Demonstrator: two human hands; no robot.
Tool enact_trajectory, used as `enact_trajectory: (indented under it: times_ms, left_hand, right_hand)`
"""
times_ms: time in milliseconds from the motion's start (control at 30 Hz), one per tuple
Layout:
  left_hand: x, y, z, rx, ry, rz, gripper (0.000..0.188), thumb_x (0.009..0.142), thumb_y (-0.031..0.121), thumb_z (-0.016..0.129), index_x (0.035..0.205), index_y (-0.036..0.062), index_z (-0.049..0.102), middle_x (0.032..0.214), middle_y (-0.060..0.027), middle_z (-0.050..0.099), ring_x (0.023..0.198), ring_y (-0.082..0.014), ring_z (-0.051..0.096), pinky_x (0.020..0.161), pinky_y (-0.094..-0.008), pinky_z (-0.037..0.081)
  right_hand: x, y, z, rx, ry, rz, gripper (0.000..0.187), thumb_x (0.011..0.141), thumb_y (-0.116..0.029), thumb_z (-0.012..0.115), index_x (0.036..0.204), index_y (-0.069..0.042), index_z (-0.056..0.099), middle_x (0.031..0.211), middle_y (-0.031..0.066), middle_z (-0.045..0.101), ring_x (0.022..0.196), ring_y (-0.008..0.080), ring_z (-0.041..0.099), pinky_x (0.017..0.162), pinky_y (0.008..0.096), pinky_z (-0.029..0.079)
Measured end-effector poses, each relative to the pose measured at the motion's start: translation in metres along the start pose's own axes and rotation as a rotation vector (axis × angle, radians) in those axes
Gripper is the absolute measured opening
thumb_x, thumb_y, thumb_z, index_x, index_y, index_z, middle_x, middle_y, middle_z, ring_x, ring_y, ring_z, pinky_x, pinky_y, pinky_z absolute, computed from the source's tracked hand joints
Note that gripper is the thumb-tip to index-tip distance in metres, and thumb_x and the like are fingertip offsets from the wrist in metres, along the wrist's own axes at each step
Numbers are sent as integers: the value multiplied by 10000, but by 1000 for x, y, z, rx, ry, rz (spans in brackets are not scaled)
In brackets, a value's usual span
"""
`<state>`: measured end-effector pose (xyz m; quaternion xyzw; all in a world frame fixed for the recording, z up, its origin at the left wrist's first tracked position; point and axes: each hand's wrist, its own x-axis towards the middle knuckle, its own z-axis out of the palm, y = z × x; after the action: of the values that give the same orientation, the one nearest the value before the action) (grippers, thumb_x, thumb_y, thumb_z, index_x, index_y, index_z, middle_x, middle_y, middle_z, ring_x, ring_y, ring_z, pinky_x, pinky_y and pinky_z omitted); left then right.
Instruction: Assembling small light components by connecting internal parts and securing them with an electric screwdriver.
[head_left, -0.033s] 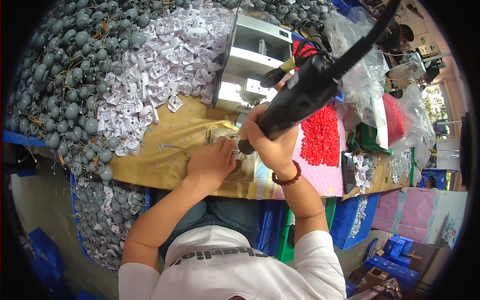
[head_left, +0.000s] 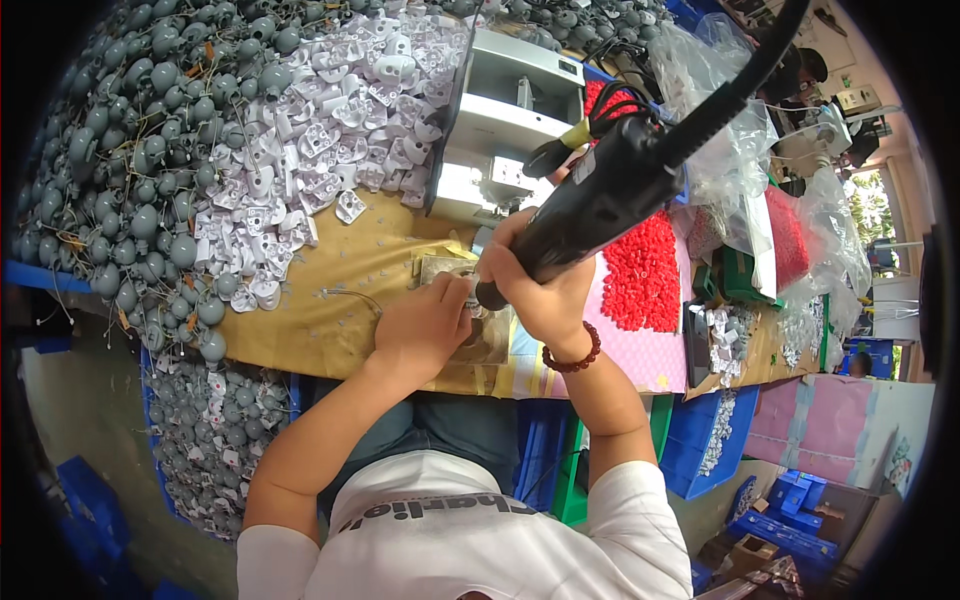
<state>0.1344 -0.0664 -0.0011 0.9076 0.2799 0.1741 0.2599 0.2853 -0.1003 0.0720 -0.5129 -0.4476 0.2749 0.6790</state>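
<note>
My right hand is wrapped round a black electric screwdriver, which leans up to the right with a thick cable at its top end. Close beside the tool's low end, my left hand has its fingers pressed together over a small work plate at the table's front edge. Whatever lies under those fingertips is mostly hidden; only a bit of something pale shows. Beyond my hands stands a white and grey machine housing with an open front.
Grey round housings with wires pile up at the left, beside heaped white plastic parts. Small red parts lie to the right on a pink sheet. A loose wire rests on the brown table cover. Clear plastic bags stand behind.
The screwdriver's upper end and its cable have shifted very slightly to the right. My left hand stays in the same place.
</note>
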Motion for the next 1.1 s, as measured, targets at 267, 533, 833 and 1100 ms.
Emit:
enact_trajectory:
  times_ms: [267, 533, 833, 1100]
  left_hand:
    - [4, 1, -4, -5, -25, -34, 323, 868, 168, 659, 1173, 95, 584, 985, -79, 626, 812, -293, 679, 644, -450, 551]
    - [3, -2, 2, -45, 47, 7, 288, 859, 160, 659, 1130, 107, 574, 968, -83, 617, 780, -303, 672, 628, -457, 540]
    - [2, -3, 0, -89, 65, 3, 307, 827, 134, 668, 1119, 121, 577, 980, -69, 619, 783, -307, 673, 628, -456, 541]
    - [3, -2, -1, -125, -10, -57, 322, 842, 154, 680, 1137, 102, 560, 1080, -75, 611, 794, -338, 674, 645, -484, 547]
  right_hand:
    - [-6, 8, -7, -3, -86, -54, 91, 844, 99, 650, 899, 40, 608, 794, 85, 632, 681, 156, 636, 621, 280, 521]
    - [-20, 21, -16, -167, -240, -155, 221, 874, 68, 621, 1073, 30, 533, 827, 81, 609, 698, 138, 598, 636, 271, 499]
    - [-48, 43, -24, -582, -341, -173, 258, 919, -40, 598, 1133, 24, 469, 841, 67, 580, 843, 133, 577, 812, 290, 487]
    - [-31, 35, -18, -311, -246, -275, 332, 888, 69, 589, 1187, 26, 451, 793, 75, 591, 687, 149, 601, 668, 305, 520]
